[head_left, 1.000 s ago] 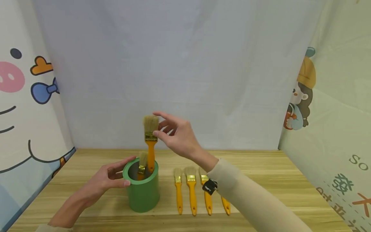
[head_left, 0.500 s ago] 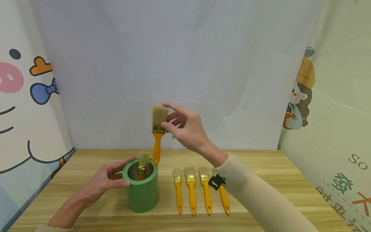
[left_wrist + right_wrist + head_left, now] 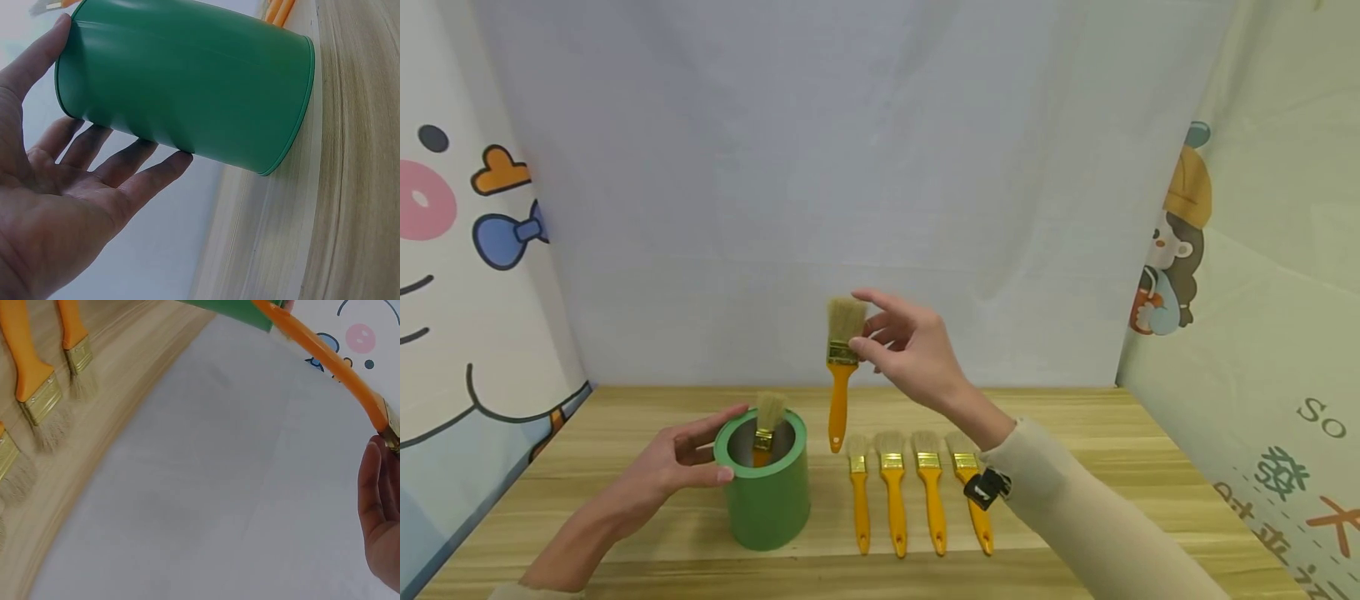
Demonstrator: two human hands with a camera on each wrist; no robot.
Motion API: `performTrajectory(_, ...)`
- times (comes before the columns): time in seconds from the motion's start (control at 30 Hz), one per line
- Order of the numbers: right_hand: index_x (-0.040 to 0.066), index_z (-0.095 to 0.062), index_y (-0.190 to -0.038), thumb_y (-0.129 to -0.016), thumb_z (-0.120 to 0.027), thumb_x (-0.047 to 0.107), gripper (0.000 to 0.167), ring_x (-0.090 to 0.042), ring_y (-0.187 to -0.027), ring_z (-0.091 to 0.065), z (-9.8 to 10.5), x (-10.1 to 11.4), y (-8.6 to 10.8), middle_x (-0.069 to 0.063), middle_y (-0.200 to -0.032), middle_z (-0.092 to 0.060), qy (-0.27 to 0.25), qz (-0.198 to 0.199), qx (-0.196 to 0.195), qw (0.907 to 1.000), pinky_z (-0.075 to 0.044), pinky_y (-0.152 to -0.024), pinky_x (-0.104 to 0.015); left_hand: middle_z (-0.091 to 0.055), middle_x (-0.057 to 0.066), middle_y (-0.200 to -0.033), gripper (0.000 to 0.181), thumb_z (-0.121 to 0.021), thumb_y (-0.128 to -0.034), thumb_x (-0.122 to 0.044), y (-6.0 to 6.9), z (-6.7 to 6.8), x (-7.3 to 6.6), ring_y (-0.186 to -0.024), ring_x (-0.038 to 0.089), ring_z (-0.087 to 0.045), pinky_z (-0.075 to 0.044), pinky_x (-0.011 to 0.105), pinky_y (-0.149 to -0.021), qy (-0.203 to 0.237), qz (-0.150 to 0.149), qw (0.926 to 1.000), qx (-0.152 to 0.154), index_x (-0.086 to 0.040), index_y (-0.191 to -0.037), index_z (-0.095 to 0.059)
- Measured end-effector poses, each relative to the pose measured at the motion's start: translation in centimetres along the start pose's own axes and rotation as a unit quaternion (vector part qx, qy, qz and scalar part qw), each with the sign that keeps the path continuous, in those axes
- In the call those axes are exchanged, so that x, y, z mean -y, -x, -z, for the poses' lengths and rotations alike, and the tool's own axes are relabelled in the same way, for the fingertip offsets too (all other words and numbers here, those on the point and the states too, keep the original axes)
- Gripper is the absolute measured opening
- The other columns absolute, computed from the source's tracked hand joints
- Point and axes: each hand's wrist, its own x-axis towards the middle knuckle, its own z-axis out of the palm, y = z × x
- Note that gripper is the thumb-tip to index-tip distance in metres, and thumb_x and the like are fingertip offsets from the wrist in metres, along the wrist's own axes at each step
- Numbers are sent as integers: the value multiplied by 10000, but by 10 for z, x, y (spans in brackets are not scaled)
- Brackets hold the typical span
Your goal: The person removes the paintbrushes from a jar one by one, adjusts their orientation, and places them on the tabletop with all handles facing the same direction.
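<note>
My right hand (image 3: 921, 354) pinches a paintbrush (image 3: 838, 400) by its metal ferrule. The brush hangs in the air right of the green can (image 3: 767, 508), bristles up and orange handle down. In the right wrist view only part of this hand (image 3: 380, 519) shows, at the ferrule end of the held paintbrush (image 3: 331, 359). My left hand (image 3: 673, 467) holds the can near its rim from the left. The left wrist view has the thumb on one side of the can (image 3: 181, 81) and the fingertips on the other. A smaller paintbrush (image 3: 767, 421) stands inside the can, bristles up.
Several paintbrushes lie in a row on the wooden table (image 3: 1075, 483) right of the can, bristles away from me, among them a narrow paintbrush (image 3: 861, 500) and a wider paintbrush (image 3: 896, 500). A white cloth (image 3: 880, 167) hangs behind the table, with printed cloths at both sides.
My right hand has lifted the paintbrush out of the can, carried it right, then lowered it slightly. The left hand stays on the can.
</note>
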Motion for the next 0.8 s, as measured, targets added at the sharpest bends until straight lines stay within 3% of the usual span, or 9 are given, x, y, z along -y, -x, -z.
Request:
performTrajectory(0.3, 27, -622, -1461, -948, -745, -44, 532, -210, -701, -709, 11, -24, 28, -123, -950, -752, 3, -483, 105, 9988, -596, -628, -526, -306, 201, -1678, 744, -713, -987, -92, 0, 1, 0, -1448, 563, -354, -550, 415, -971, -53, 70, 10000, -3, -138, -1653, -385)
performTrajectory(0.73, 29, -602, -1481, -963, -746, -6, 539, -204, -734, -723, 26, -48, 66, -125, -967, -743, 41, -1103, 260, 9935, -612, -650, -433, -312, 208, -1674, 747, -718, -981, -88, 1, 1, 0, -1441, 567, -362, -550, 406, -967, -105, 50, 9999, -25, -122, -1650, -387)
performTrajectory(0.8, 29, -601, -1483, -963, -744, -8, 540, -207, -732, -725, 29, -51, 71, -129, -965, -744, 67, -1166, 251, 9928, -611, -652, -462, -312, 206, -1674, 748, -718, -982, -94, 0, 1, 0, -1441, 566, -365, -549, 402, -969, -124, 67, 9999, -21, -125, -1651, -385)
